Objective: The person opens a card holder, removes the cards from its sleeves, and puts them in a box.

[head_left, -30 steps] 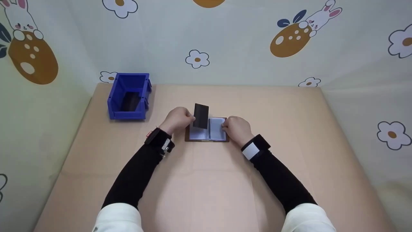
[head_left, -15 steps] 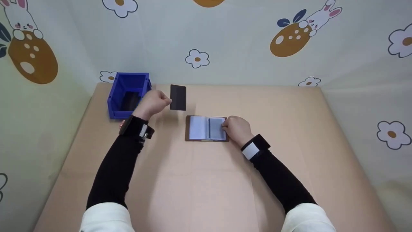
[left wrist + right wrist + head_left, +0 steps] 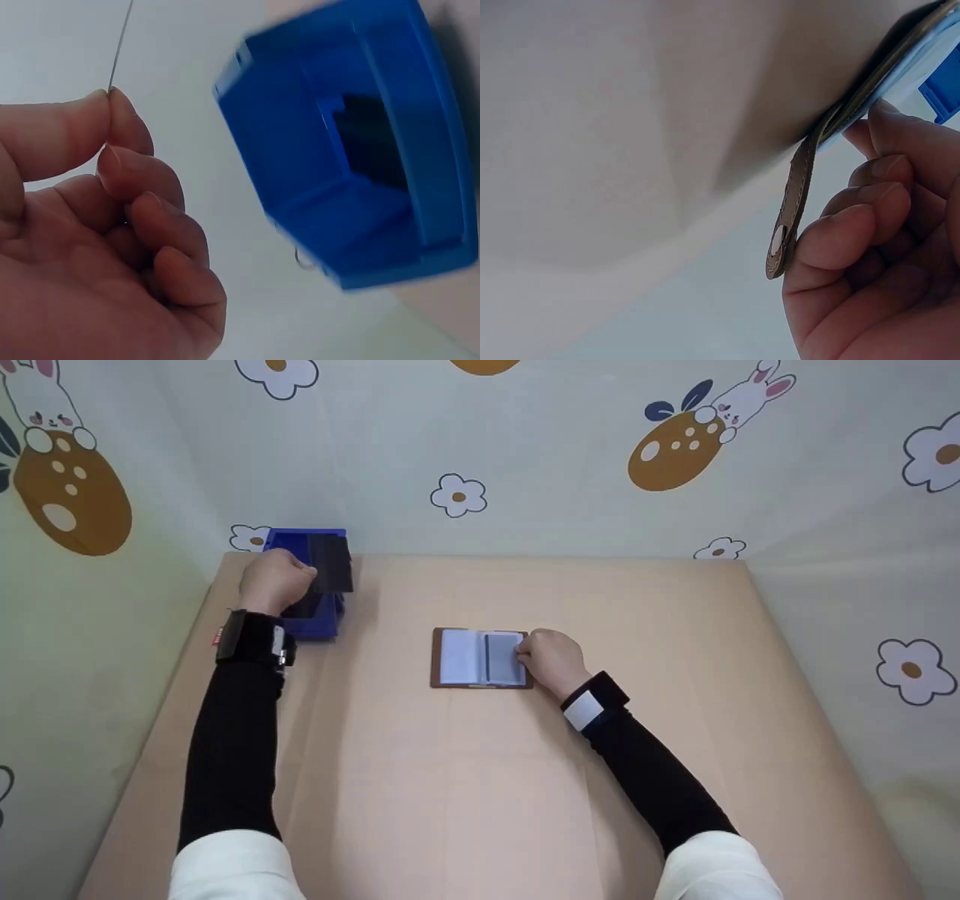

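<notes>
In the head view, my left hand (image 3: 276, 579) pinches a black card (image 3: 331, 562) between thumb and forefinger above the blue bin (image 3: 315, 628). Edge-on, the card (image 3: 120, 49) is a thin line in the left wrist view. Dark cards (image 3: 367, 142) lie inside the bin, apart from the hand. At the table's middle, a brown card holder (image 3: 436, 660) lies spread with its clear sleeves (image 3: 459, 658) facing up. My right hand (image 3: 555, 658) pinches its right edge. A strap with a snap (image 3: 789, 217) hangs from the holder beside the curled fingers.
The bin stands at the back left of the beige table (image 3: 480, 795), near the patterned back wall (image 3: 555, 495). Similar patterned sheeting rises along the left and right sides.
My left hand has carried the black card from over the holder leftward and back to the bin. The right hand stays at the holder, whose left sleeve is now uncovered.
</notes>
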Demonstrator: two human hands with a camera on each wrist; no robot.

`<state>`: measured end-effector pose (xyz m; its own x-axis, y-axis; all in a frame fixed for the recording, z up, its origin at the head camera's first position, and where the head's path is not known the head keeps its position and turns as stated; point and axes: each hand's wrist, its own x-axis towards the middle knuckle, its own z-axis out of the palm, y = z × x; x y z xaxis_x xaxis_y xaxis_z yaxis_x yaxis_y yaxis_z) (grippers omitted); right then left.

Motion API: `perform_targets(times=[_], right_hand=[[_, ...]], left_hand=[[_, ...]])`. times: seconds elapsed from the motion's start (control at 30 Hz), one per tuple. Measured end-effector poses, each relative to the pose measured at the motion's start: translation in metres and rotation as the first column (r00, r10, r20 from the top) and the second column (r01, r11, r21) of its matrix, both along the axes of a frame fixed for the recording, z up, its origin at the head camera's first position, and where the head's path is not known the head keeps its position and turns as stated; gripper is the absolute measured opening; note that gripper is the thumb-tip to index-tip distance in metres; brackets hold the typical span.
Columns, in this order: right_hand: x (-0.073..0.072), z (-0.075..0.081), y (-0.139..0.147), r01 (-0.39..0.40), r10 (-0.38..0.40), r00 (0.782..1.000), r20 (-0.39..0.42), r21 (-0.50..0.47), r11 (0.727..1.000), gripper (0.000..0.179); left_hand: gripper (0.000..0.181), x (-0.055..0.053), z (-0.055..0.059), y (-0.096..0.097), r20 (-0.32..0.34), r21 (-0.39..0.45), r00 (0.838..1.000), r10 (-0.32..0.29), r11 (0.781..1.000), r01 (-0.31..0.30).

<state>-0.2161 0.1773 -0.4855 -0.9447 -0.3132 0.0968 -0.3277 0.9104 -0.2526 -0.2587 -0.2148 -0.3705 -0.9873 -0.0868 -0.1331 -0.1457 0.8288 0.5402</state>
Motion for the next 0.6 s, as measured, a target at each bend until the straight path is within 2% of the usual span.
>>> perform_targets(times=[0.1, 0.2, 0.4, 0.6], right_hand=[[0.0, 0.0, 0.0, 0.0, 0.0, 1.0, -0.003, -0.001, 1.0, 0.011], [-0.001, 0.0, 0.0, 0.002, -0.002, 1.0, 0.004, -0.005, 1.0, 0.012], [-0.002, 0.0, -0.001, 0.012, -0.012, 1.0, 0.021, -0.008, 1.0, 0.013], [-0.001, -0.001, -0.001, 0.004, -0.004, 1.0, 0.017, -0.01, 1.0, 0.013]], left_hand=[[0.041, 0.0, 0.004, -0.012, -0.009, -0.064, 0.999, 0.031, 0.997, -0.031], [0.042, -0.001, 0.003, -0.021, -0.013, -0.092, 0.999, 0.051, 0.994, -0.052], [0.03, 0.0, -0.007, -0.033, 0.012, -0.095, 0.996, 0.093, 0.991, -0.092], [0.034, 0.0, -0.017, -0.039, 0.049, -0.096, 0.989, 0.137, 0.987, -0.132]])
